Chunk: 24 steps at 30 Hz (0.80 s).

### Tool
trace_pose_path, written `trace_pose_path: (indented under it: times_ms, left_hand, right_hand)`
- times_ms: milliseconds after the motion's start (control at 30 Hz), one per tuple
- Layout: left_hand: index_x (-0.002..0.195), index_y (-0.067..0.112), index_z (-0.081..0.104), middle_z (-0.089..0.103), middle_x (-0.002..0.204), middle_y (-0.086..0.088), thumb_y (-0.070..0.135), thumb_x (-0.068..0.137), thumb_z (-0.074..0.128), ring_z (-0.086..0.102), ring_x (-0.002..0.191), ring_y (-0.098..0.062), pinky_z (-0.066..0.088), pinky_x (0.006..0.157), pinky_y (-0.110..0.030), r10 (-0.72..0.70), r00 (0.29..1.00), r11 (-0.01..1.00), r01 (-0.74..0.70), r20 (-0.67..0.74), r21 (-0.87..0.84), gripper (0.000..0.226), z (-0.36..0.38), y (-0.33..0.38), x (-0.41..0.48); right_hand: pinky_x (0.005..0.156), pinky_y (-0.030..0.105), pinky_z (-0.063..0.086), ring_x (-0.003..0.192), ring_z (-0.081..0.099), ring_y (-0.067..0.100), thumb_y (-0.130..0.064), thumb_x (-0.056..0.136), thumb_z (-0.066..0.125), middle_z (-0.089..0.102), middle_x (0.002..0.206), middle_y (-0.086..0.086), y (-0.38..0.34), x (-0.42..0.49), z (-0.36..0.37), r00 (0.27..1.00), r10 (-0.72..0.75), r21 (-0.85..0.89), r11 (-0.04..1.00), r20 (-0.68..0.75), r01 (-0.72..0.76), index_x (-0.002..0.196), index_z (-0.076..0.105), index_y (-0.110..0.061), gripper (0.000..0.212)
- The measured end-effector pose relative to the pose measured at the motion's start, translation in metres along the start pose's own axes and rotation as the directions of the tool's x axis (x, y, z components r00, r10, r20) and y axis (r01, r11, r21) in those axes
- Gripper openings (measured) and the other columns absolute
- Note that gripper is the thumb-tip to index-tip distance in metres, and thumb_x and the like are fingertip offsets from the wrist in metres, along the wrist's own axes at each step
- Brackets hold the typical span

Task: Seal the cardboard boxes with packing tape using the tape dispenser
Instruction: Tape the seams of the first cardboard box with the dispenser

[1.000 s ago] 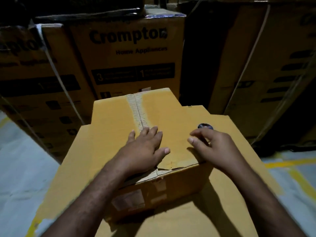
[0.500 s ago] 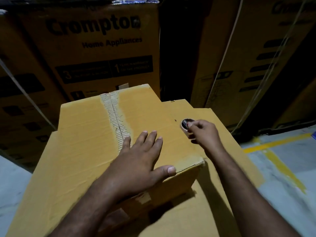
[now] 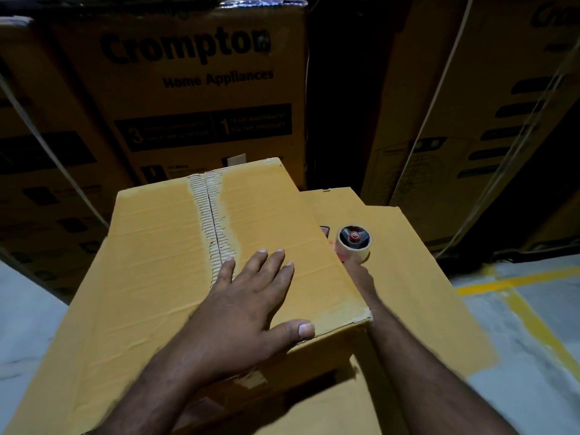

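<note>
In the head view, the left hand [image 3: 248, 302] was laid flat, fingers straight, on the cardboard box [image 3: 150, 246] beside its torn corrugated seam [image 3: 213, 221], which ran away from the person. The round tape dispenser [image 3: 354, 244] lay just right of the box, at the nearer right hand [image 3: 361, 277], whose grip could not be told.

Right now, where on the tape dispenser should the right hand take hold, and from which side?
The tape dispenser lies flat, hub up, close beside the small cardboard box, which blocks its left side. So likely come from the near right, where the right hand reaches, and grip the frame at the roll's near edge. Its handle is hidden.
</note>
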<state>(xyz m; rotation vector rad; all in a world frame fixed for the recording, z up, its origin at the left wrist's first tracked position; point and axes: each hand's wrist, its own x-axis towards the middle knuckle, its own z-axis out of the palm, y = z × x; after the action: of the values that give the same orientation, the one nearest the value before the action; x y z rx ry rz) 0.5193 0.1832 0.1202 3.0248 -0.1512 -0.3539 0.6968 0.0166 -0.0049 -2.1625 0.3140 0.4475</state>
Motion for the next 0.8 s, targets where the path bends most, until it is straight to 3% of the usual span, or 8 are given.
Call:
trace_pose_path:
  times_ms: [133,200,300,400,567,633,733,800]
  left_hand:
    - [0.155,0.038,-0.022,-0.036,0.158,0.017,0.095,0.067,-0.008,-0.038,0.143,-0.004,-0.02,0.121,-0.045,-0.004,1.0,1.0,0.004,0.01,-0.003,0.106,0.0,-0.001,0.002]
    - [0.155,0.037,-0.021,-0.035,0.159,0.016,0.093,0.07,-0.005,-0.037,0.144,-0.005,-0.019,0.121,-0.045,-0.003,1.0,1.0,0.003,0.013,-0.001,0.103,-0.002,0.001,0.001]
    - [0.156,0.036,-0.02,-0.036,0.158,0.017,0.088,0.079,0.006,-0.037,0.144,-0.005,-0.02,0.121,-0.045,-0.012,1.0,1.0,0.012,0.021,0.003,0.096,-0.003,0.003,0.0]
    - [0.157,0.036,-0.018,-0.035,0.158,0.017,0.085,0.086,0.017,-0.037,0.144,-0.006,-0.02,0.121,-0.048,-0.009,1.0,0.999,0.01,0.021,-0.031,0.092,-0.002,0.005,0.0]
    - [0.159,0.041,0.001,-0.019,0.162,0.024,0.074,0.09,0.046,-0.026,0.147,0.0,-0.015,0.123,-0.043,0.047,0.996,0.938,-0.02,0.071,-0.345,0.089,-0.013,-0.003,-0.001]
    - [0.155,0.043,0.029,0.018,0.164,0.022,0.057,0.092,0.061,0.015,0.151,-0.003,0.021,0.123,-0.031,-0.039,0.997,0.726,0.071,0.062,-0.684,0.072,-0.029,-0.013,-0.006]
    - [0.126,0.03,0.068,0.065,0.131,0.004,0.033,0.09,0.07,0.062,0.115,-0.013,0.058,0.081,-0.027,-0.272,0.96,0.094,0.1,0.071,-0.991,0.035,-0.059,-0.039,-0.009]
    - [0.116,0.02,0.071,0.07,0.122,-0.005,0.039,0.093,0.063,0.068,0.11,-0.022,0.06,0.085,-0.04,-0.417,0.909,0.018,-0.011,-0.018,-1.0,0.031,-0.074,-0.067,-0.007]
  right_hand:
    - [0.063,0.026,0.049,0.075,0.057,0.029,-0.024,0.07,0.074,0.064,0.094,0.026,0.004,-0.003,-0.006,0.981,0.097,0.201,0.971,0.169,-0.131,0.103,0.059,0.002,0.045]
    - [0.046,0.022,0.042,0.057,0.048,0.026,-0.01,0.083,0.069,0.056,0.082,0.04,0.001,-0.003,-0.017,0.962,0.092,0.246,0.956,0.257,-0.157,0.109,0.06,0.015,0.038]
    - [0.046,0.03,0.053,0.055,0.062,0.025,-0.005,0.091,0.061,0.063,0.084,0.024,-0.017,-0.006,-0.038,0.945,0.011,0.479,0.86,0.326,-0.176,0.121,0.055,0.012,0.035]
    - [0.051,0.031,0.056,0.063,0.067,0.022,-0.008,0.096,0.059,0.065,0.089,0.019,-0.047,-0.024,-0.072,0.966,-0.118,0.553,0.833,0.229,-0.03,0.121,0.054,0.005,0.029]
    - [0.063,0.039,0.057,0.073,0.064,0.021,-0.021,0.102,0.05,0.059,0.1,0.014,-0.107,-0.096,-0.123,0.915,-0.403,0.311,0.871,0.007,0.381,0.106,0.048,-0.019,0.005]
    - [0.067,0.043,0.06,0.077,0.067,0.023,-0.024,0.1,0.054,0.058,0.102,0.011,-0.12,-0.131,-0.131,0.858,-0.513,0.22,0.837,-0.004,0.501,0.118,0.045,-0.026,0.02]
    - [0.057,0.037,0.06,0.079,0.069,0.019,-0.032,0.091,0.064,0.055,0.107,-0.003,-0.119,-0.172,-0.122,0.778,-0.623,0.142,0.766,-0.077,0.627,0.13,0.039,-0.041,0.047]
    - [0.053,0.038,0.059,0.076,0.069,0.015,-0.042,0.084,0.066,0.058,0.104,-0.012,-0.113,-0.196,-0.102,0.692,-0.706,0.089,0.688,-0.147,0.721,0.123,0.044,-0.046,0.045]
